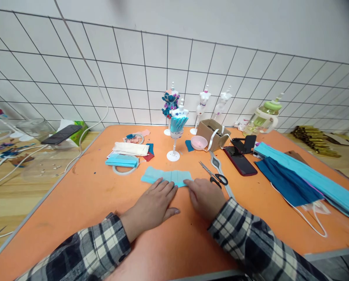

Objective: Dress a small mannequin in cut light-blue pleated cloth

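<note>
A strip of light blue fabric (167, 176) with faint crease lines lies flat on the orange table (104, 218). My left hand (155, 203) rests palm down, its outstretched fingertips pressing on the strip's near edge and its thumb pointing right. At the strip's right corner, my right hand (206, 197) has its fingers curled, with the index finger and thumb at the fabric's edge. Just beyond the strip stands a small white dress form (178, 112) wrapped in light blue pleated fabric. Black-handled scissors (213, 173) lie beside my right hand, blades pointing away.
Folded blue (122, 160) and cream fabric (131, 148) lie at left. Toward the right are a pink bowl (199, 143), cardboard box (211, 134), phone (240, 160), dark blue mask (288, 181) and drink bottle (263, 117). More dress forms (202, 109) stand near the tiled wall.
</note>
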Available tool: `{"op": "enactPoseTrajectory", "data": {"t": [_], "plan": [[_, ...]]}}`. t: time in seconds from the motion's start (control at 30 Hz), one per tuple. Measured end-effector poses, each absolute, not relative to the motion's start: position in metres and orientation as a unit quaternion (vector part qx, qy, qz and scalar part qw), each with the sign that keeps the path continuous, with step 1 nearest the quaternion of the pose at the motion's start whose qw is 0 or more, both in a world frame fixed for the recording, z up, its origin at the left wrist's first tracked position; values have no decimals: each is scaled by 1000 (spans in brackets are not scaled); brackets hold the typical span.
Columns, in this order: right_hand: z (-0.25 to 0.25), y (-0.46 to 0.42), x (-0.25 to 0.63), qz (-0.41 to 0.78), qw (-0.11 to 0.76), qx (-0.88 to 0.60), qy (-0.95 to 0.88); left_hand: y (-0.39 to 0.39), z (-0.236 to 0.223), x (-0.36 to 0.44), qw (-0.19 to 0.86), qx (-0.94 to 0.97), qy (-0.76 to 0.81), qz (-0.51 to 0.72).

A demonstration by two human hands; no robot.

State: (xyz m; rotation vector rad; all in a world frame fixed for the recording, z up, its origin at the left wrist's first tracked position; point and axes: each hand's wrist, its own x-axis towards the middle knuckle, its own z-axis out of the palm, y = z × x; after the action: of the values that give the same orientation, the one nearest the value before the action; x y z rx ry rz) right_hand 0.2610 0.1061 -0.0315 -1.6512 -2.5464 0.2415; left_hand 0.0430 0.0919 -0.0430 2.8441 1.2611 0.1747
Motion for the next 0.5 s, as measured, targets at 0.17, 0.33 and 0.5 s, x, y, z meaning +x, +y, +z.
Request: {"op": "enactPoseTrajectory", "data": {"t": [0.17, 0.33, 0.5], "plan": [[-35, 88, 245, 52, -78, -508, -856, 89, -41, 44, 18, 904, 425, 39], [-33, 98, 251, 50, -98, -524, -844, 85, -33, 45, 24, 895, 444, 28], [-35, 116, 273, 39, -90, -541, -835, 83, -32, 47, 33, 892, 450, 25]]}}
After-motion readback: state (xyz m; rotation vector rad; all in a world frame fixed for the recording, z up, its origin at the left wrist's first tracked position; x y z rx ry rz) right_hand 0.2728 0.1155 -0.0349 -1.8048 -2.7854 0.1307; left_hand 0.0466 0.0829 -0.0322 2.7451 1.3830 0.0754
